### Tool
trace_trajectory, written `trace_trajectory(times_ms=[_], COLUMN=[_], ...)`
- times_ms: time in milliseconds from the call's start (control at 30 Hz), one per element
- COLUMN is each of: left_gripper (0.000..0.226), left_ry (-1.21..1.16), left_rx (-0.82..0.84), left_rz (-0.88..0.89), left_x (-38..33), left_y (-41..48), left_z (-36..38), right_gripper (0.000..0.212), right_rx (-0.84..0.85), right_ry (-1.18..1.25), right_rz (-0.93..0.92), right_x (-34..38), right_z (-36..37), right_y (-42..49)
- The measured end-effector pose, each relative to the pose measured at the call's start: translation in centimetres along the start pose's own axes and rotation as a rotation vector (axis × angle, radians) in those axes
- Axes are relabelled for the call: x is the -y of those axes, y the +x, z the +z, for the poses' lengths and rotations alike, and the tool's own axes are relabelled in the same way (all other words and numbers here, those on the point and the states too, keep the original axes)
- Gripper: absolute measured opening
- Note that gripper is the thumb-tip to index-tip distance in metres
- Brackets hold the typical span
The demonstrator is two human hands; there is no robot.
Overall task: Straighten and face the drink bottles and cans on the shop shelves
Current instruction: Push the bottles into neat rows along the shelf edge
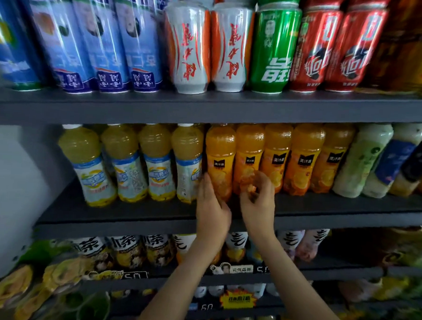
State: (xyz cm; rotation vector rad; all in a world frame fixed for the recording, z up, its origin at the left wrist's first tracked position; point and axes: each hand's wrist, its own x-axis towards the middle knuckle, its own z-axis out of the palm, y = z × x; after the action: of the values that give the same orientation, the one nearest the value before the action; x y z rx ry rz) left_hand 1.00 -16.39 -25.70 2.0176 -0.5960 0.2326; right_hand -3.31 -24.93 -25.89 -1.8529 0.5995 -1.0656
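On the middle shelf (324, 214) stands a row of several orange juice bottles with black label squares. My left hand (212, 209) lies with straight fingers against the lower left side of the first orange bottle (220, 155), next to the yellow bottles. My right hand (258, 201) curls its fingers round the lower part of the second orange juice bottle (249, 149); motion blur hides the fingertips. To the left, several pale yellow drink bottles (156, 162) lean slightly, with labels turned different ways.
The top shelf (208, 106) carries blue cans (96, 43), white-and-orange cans (186, 48), a green can (272, 48) and red cans (313, 50). Milky white and green bottles (361, 160) stand right of the orange row. Tea bottles (127, 248) and price tags fill the lower shelves.
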Motion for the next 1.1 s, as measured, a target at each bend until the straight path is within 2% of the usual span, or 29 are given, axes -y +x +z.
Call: trace_trajectory(times_ms=[100,200,733,933,1100], left_gripper=[0.066,0.064,0.056,0.065,0.067], left_ry=[-0.069,-0.131,-0.116,-0.116,-0.145], left_rx=[0.034,0.029,0.018,0.07,0.086], left_rz=[0.027,0.013,-0.017,-0.003,-0.034], left_x=[0.5,0.8,0.7,-0.1,-0.2], left_y=[0.0,-0.1,0.7,0.6,0.5], left_z=[-0.1,-0.3,-1.2,-1.2,-1.2], right_gripper=[0.041,0.032,0.057,0.046,0.051], right_rx=[0.019,0.122,0.324,0.233,0.322], right_ry=[-0.005,0.016,-0.032,0.001,-0.022], right_rz=[0.025,0.091,0.141,0.14,0.157], right_x=[0.7,1.4,2.5,1.9,1.5], right_z=[0.5,0.5,1.5,1.1,0.6], right_y=[-0.6,-1.1,-0.7,-1.1,-0.7])
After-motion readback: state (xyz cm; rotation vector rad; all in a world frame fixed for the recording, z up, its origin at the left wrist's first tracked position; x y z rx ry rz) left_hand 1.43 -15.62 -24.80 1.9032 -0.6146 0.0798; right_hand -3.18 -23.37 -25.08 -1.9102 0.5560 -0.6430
